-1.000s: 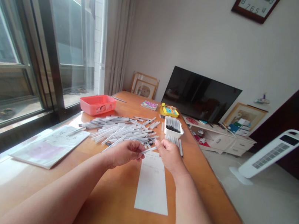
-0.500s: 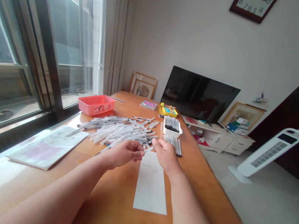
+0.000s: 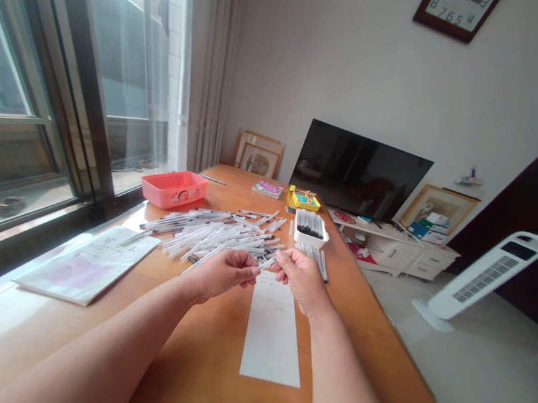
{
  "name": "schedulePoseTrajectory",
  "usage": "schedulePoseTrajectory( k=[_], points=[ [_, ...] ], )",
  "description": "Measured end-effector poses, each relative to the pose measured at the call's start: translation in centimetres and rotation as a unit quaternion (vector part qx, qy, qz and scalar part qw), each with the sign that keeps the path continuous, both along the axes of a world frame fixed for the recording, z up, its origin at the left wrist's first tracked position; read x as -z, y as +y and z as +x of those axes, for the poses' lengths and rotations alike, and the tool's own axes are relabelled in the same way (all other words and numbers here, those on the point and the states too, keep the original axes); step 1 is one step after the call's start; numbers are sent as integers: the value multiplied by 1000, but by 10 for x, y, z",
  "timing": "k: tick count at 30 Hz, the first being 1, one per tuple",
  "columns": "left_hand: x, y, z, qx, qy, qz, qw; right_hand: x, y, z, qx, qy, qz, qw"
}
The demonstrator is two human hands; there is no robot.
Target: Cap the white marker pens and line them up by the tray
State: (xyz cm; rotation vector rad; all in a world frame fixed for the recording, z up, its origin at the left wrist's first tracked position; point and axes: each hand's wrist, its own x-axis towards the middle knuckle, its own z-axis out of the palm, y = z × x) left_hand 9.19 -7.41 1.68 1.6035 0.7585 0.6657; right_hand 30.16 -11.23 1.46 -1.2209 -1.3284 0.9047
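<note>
Two bare hands work close together at centre frame: left hand [image 3: 223, 275] and right hand [image 3: 301, 280] both pinch one thin white pen [image 3: 267, 263]. Loose pen pile [image 3: 208, 236] sits just beyond, upper left; white tray [image 3: 311, 238] of pens upper right; paper strip [image 3: 273, 337] below; red basket [image 3: 173, 188] farther back; notebook [image 3: 87, 265] left.
</note>
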Motion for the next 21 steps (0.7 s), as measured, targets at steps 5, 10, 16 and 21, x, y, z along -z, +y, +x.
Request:
schedulePoseTrajectory(
  k=[5,10,16,21],
  points=[
    [4,0,5,-42,-10,19,999,2,1,-9,57,12,-14,998],
    [-2,-3,1,-17,11,14,1000,2,2,-11,57,44,-9,997],
    [0,-2,-1,19,40,-4,999,4,3,-9,50,39,12,998],
    [4,-2,5,-53,71,91,992,9,5,-15,80,36,-6,996]
  ],
)
